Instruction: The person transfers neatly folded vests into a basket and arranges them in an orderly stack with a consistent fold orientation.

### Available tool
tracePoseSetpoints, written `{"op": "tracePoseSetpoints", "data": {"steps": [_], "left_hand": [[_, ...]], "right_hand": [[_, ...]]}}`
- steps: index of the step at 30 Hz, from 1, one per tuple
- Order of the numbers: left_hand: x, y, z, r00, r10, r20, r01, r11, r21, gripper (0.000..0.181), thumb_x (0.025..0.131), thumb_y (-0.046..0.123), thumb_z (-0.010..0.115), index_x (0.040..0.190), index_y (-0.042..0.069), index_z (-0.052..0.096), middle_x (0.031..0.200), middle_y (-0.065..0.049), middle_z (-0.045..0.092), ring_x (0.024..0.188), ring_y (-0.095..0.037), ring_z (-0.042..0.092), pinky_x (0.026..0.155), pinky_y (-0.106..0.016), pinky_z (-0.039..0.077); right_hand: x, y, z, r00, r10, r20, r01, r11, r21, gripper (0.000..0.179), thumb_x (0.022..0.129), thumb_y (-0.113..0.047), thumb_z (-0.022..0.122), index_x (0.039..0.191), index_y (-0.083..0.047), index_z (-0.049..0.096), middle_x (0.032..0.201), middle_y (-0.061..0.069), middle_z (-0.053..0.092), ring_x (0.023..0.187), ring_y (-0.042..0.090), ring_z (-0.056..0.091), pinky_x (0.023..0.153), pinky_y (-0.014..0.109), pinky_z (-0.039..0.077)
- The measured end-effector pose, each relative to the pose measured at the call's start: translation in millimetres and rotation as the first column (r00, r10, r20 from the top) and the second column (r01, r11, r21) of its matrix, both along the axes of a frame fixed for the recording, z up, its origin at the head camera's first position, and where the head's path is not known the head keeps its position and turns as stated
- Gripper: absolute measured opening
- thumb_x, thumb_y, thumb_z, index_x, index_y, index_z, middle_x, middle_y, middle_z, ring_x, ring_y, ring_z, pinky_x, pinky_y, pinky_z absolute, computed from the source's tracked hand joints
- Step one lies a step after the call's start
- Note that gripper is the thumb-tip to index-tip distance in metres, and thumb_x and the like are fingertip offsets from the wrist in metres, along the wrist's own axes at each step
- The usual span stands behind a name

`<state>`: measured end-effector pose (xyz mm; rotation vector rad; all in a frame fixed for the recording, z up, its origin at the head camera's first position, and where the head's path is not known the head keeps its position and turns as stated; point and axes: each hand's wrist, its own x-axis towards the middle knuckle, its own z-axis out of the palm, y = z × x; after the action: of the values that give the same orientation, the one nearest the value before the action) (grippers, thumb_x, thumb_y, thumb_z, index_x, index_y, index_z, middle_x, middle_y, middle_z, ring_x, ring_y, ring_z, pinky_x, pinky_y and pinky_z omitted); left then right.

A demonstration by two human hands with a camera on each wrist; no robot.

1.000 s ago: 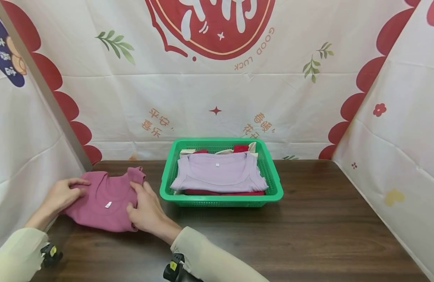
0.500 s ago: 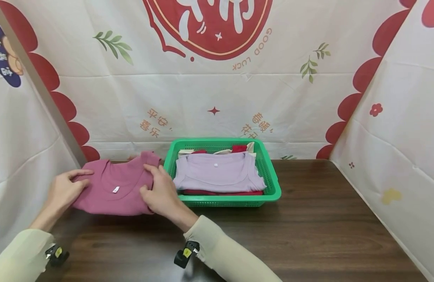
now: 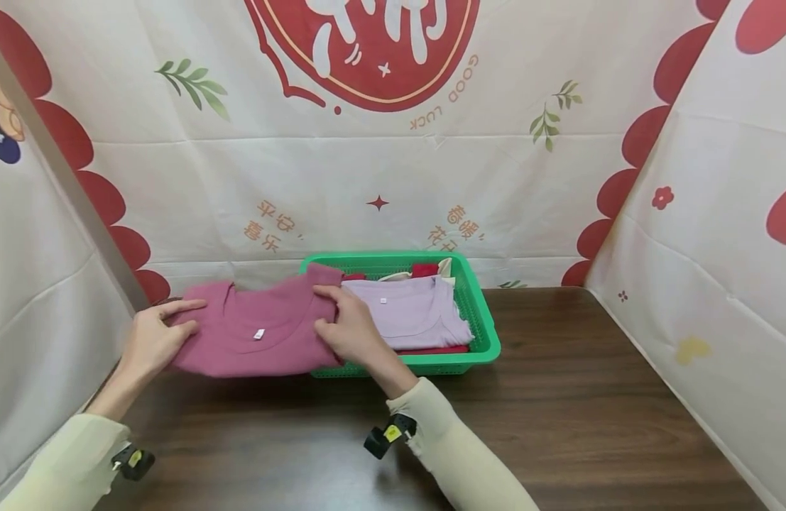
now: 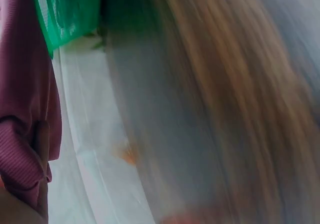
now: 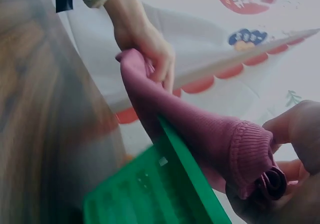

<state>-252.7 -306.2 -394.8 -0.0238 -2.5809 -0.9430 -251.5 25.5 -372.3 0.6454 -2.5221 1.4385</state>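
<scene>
A folded dusky-pink ribbed shirt [image 3: 258,323] with a small white neck label is held up off the table between both hands. My left hand [image 3: 155,339] pinches its left end, and my right hand [image 3: 354,328] grips the right end, thumb in front. In the right wrist view the shirt [image 5: 200,129] appears edge-on, its rolled layers between the right hand's fingers. The shirt's right part overlaps the left side of a green plastic basket [image 3: 485,323] in the head view. Inside the basket lies a folded lilac shirt [image 3: 412,312], partly hidden by the pink one.
Red and cream cloth [image 3: 427,270] shows behind and under the lilac shirt in the basket. The dark wooden table [image 3: 559,411] extends in front and to the right. White printed curtains [image 3: 341,170] enclose the back and both sides.
Both hands have lifted the pink shirt from the left of the table and carried it right, up to the basket's left side. The basket's contents look the same.
</scene>
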Motion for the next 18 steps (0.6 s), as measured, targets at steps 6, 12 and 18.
{"op": "tracePoseSetpoints", "data": {"steps": [6,12,18], "left_hand": [[-4.0,24.1,-0.6,0.998,-0.050,0.026,0.047,0.993,0.107,0.038,0.089,0.015,0.073,0.127,0.010,0.074,0.138,-0.025,0.065,0.125,-0.032,0.057,0.078,-0.009,0.037],[-9.6,47.0,-2.6,0.995,-0.095,0.038,0.086,0.978,0.190,0.040,0.090,0.018,0.074,0.129,0.011,0.073,0.143,-0.023,0.062,0.132,-0.029,0.054,0.084,-0.009,0.035],[-12.5,67.1,-6.7,0.992,-0.119,0.046,0.105,0.967,0.233,0.041,0.091,0.022,0.075,0.132,0.016,0.072,0.150,-0.018,0.058,0.139,-0.026,0.050,0.091,-0.012,0.034]], "right_hand": [[-3.0,36,0.8,1.000,-0.027,0.013,0.027,0.999,-0.036,0.058,0.083,-0.004,0.061,0.140,-0.008,0.063,0.132,0.013,0.064,0.072,0.015,0.048,0.068,0.026,0.044],[-6.9,67,-0.3,0.998,-0.043,0.042,0.045,0.997,-0.062,0.055,0.086,-0.004,0.061,0.141,-0.011,0.063,0.143,0.012,0.061,0.064,0.012,0.040,0.062,0.025,0.039],[-13.2,96,-3.4,0.996,-0.035,0.080,0.043,0.994,-0.097,0.054,0.088,0.000,0.061,0.142,-0.009,0.062,0.149,0.014,0.057,0.067,0.015,0.046,0.062,0.025,0.039]]}}
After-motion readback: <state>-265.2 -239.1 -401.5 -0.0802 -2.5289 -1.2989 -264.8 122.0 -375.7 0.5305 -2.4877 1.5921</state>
